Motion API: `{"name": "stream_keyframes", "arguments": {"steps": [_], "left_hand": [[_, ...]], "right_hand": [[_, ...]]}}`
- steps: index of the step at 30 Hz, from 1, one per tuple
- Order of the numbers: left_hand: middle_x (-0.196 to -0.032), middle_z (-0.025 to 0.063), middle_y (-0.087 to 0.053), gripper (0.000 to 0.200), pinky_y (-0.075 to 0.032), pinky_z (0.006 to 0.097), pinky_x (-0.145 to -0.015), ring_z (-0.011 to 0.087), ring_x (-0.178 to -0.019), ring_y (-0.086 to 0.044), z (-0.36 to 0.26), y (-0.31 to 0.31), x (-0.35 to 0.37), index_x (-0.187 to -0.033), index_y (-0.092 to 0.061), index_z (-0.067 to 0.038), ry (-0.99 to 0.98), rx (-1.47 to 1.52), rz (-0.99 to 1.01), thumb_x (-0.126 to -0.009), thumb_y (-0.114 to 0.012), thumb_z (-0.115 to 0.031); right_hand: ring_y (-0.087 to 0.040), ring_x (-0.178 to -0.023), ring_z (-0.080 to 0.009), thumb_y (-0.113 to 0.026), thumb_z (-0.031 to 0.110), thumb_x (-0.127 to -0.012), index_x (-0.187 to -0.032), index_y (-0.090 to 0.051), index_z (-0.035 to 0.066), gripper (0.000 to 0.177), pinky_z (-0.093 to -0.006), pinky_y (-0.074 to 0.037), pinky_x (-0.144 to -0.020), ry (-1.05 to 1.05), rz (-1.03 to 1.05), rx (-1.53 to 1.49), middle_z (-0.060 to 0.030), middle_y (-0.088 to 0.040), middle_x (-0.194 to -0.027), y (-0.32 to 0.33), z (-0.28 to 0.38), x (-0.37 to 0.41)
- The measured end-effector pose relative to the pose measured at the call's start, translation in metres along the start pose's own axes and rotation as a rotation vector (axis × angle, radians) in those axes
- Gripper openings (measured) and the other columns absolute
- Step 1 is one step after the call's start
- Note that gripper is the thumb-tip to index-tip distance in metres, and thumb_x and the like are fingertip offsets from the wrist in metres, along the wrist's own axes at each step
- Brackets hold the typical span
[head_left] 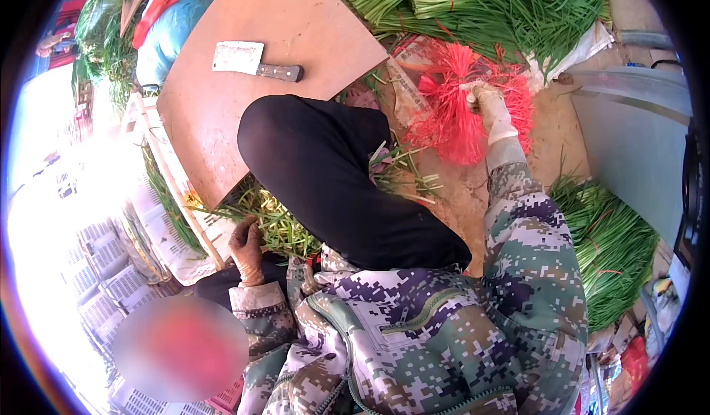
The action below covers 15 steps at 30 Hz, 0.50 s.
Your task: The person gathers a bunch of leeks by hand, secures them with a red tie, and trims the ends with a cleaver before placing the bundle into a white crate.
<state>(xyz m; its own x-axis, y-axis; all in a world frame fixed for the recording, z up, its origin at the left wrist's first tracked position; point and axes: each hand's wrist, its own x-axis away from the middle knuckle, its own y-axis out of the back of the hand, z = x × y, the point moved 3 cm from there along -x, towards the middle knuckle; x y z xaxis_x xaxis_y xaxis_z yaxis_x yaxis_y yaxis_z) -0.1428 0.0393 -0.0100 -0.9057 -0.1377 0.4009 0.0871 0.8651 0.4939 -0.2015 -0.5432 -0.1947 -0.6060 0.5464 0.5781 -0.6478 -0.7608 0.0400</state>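
**Red ties in one hand, greens in the other**

Right hand (pixel 488 108) is pinched shut on some strands of the red ties (pixel 444 130), just past the knee. Left hand (pixel 248 246) is closed round green stalks (pixel 285 226) beside the board (pixel 222 119), which has a cleaver (pixel 255 61) lying on it.

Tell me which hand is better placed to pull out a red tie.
Right. The right hand is up among the ties, touching them. The left hand is far from them and full, gripping a bunch of greens.
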Motion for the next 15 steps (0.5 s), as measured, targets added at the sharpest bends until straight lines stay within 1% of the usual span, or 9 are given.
{"name": "stream_keyframes", "arguments": {"steps": [2,6,8,9,10,12,13,14,15], "left_hand": [[-0.080,0.0032,-0.063,0.021,-0.046,0.0211,-0.056,0.0087,-0.063,-0.055,-0.007,-0.002,0.005,-0.108,-0.064,0.002,0.012,-0.049,-0.004,-0.089,-0.061,-0.007],[-0.080,0.0028,-0.063,0.021,-0.045,0.0210,-0.056,0.0082,-0.064,-0.055,0.000,0.000,0.008,-0.108,-0.065,0.002,0.013,-0.018,-0.006,-0.089,-0.060,-0.007],[-0.076,0.0013,-0.062,0.021,-0.044,0.0208,-0.054,0.0079,-0.061,-0.053,0.003,0.000,0.009,-0.108,-0.064,0.002,0.028,-0.008,-0.001,-0.090,-0.060,-0.007],[-0.076,0.0013,-0.062,0.021,-0.044,0.0208,-0.054,0.0079,-0.061,-0.053,0.007,0.001,0.009,-0.108,-0.064,0.002,0.032,-0.005,-0.010,-0.090,-0.060,-0.007],[-0.074,0.0005,-0.060,0.021,-0.043,0.0205,-0.053,0.0076,-0.060,-0.052,0.012,0.003,0.007,-0.108,-0.064,0.002,0.020,0.027,0.018,-0.090,-0.059,-0.007],[-0.072,-0.0003,-0.059,0.021,-0.042,0.0202,-0.052,0.0073,-0.058,-0.051,0.019,0.006,0.007,-0.108,-0.064,0.002,0.008,0.065,0.028,-0.090,-0.059,-0.008],[-0.073,0.0000,-0.058,0.021,-0.040,0.0197,-0.052,0.0070,-0.058,-0.050,0.022,0.005,0.007,-0.109,-0.063,0.003,0.024,0.053,0.015,-0.090,-0.059,-0.006],[-0.075,0.0003,-0.058,0.022,-0.039,0.0192,-0.052,0.0068,-0.058,-0.048,0.024,0.003,0.006,-0.110,-0.062,0.005,0.038,0.043,0.007,-0.090,-0.058,-0.004],[-0.076,0.0008,-0.059,0.022,-0.039,0.0189,-0.052,0.0065,-0.059,-0.048,0.024,0.000,0.008,-0.109,-0.063,0.005,0.074,0.043,-0.037,-0.089,-0.058,-0.003]], "right_hand": [[-0.047,-0.049,-0.0115,-0.047,0.016,-0.092,-0.089,-0.067,0.004,0.023,-0.0255,-0.039,-0.047,-0.229,0.219,-0.137,0.0017,-0.054,-0.061,-0.003,0.001,-0.010],[-0.046,-0.047,-0.0115,-0.045,0.013,-0.090,-0.092,-0.066,0.002,0.023,-0.0272,-0.038,-0.045,-0.223,0.264,-0.060,0.0019,-0.049,-0.058,-0.007,0.017,-0.015],[-0.046,-0.047,-0.0124,-0.047,0.011,-0.087,-0.093,-0.066,0.002,0.022,-0.0279,-0.038,-0.045,0.008,0.168,0.160,0.0006,-0.047,-0.056,-0.006,0.025,-0.019],[-0.050,-0.047,-0.0170,-0.050,0.013,-0.085,-0.089,-0.067,0.003,0.020,-0.0336,-0.043,-0.046,0.151,0.106,0.337,-0.0041,-0.052,-0.056,-0.005,0.031,-0.019],[-0.050,-0.047,-0.0170,-0.050,0.013,-0.085,-0.089,-0.067,0.003,0.020,-0.0336,-0.043,-0.046,0.156,0.118,0.340,-0.0041,-0.052,-0.056,-0.004,0.015,-0.022],[-0.062,-0.058,-0.0227,-0.050,0.015,-0.084,-0.085,-0.069,0.005,0.022,-0.0362,-0.051,-0.056,1.017,-0.268,1.681,-0.0112,-0.065,-0.068,-0.011,-0.010,-0.005],[-0.068,-0.078,-0.0288,-0.048,0.014,-0.083,-0.089,-0.071,0.007,0.024,-0.0399,-0.054,-0.069,0.275,0.153,1.621,-0.0166,-0.069,-0.085,-0.023,-0.020,0.014],[-0.068,-0.086,-0.0306,-0.048,0.015,-0.083,-0.091,-0.071,0.008,0.025,-0.0423,-0.054,-0.073,0.192,0.523,1.850,-0.0184,-0.069,-0.093,-0.024,-0.054,0.033],[-0.069,-0.085,-0.0304,-0.048,0.016,-0.084,-0.092,-0.072,0.008,0.026,-0.0444,-0.054,-0.072,0.141,0.642,1.818,-0.0178,-0.069,-0.093,-0.007,-0.104,0.028]]}}
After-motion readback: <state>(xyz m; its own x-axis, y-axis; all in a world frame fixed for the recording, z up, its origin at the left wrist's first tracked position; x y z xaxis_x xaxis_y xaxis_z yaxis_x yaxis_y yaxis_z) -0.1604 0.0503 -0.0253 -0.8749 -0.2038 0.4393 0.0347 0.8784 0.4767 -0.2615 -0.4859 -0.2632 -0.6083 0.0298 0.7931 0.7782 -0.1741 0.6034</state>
